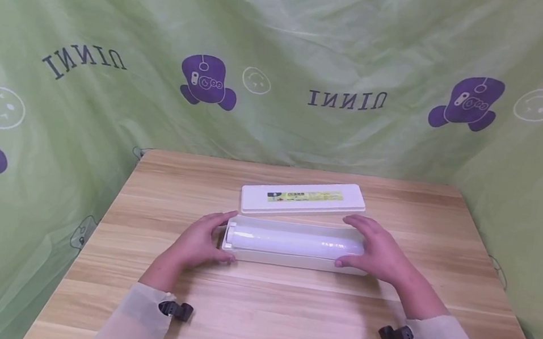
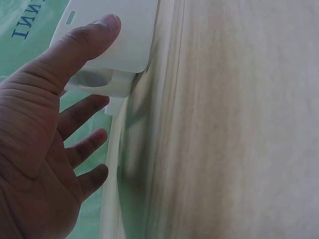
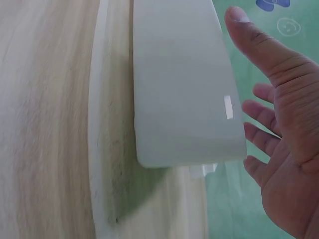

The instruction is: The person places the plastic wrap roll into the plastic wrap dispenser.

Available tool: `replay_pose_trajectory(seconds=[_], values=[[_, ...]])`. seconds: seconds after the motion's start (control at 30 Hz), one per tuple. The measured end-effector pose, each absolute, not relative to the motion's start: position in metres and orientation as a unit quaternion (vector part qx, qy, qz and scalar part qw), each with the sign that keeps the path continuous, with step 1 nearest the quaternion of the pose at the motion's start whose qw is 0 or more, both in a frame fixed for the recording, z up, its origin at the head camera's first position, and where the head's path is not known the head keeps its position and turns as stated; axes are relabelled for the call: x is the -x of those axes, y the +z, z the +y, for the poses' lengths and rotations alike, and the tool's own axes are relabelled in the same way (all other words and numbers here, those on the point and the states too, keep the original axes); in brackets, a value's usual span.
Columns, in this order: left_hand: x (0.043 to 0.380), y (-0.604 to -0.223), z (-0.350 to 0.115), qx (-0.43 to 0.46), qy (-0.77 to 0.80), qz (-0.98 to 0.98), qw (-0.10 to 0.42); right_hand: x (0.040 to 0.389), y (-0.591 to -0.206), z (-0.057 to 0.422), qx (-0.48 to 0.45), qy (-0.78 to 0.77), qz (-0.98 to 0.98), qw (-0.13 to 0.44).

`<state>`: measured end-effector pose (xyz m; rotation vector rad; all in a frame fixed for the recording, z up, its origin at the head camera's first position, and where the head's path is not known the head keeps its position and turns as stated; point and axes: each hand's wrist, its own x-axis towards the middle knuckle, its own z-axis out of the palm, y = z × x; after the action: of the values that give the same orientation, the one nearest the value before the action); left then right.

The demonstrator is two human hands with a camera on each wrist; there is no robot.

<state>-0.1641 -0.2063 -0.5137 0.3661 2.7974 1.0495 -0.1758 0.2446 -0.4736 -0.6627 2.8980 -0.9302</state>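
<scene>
A long white cling film box [image 1: 290,261] lies across the middle of the table, its top off. Inside it rests a shiny roll of cling film [image 1: 287,242]. My left hand [image 1: 197,240] holds the box's left end, thumb on the front face and fingers behind; in the left wrist view the thumb [image 2: 94,37] lies on that face. Over the right end hovers my right hand [image 1: 381,253], fingers spread and relaxed, thumb above the front rim. The right wrist view has its thumb [image 3: 264,47] apart from the box. Behind lies the white lid [image 1: 252,197] with a yellow-green label.
The wooden table [image 1: 282,325] reaches back to a green curtain [image 1: 276,130] printed with purple figures, which also hangs along both sides. The lid lies slightly askew, close behind the box. A small black camera [image 1: 181,311] is on each wrist.
</scene>
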Motion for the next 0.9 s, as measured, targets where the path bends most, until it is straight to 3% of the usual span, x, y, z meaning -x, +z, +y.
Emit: replay_pose_trajectory(seconds=[0.9], values=[[0.168, -0.512, -0.209, -0.124, 0.362, 0.921, 0.073, 0.162, -0.495, 0.281, 0.178, -0.318, 0.93, 0.04]])
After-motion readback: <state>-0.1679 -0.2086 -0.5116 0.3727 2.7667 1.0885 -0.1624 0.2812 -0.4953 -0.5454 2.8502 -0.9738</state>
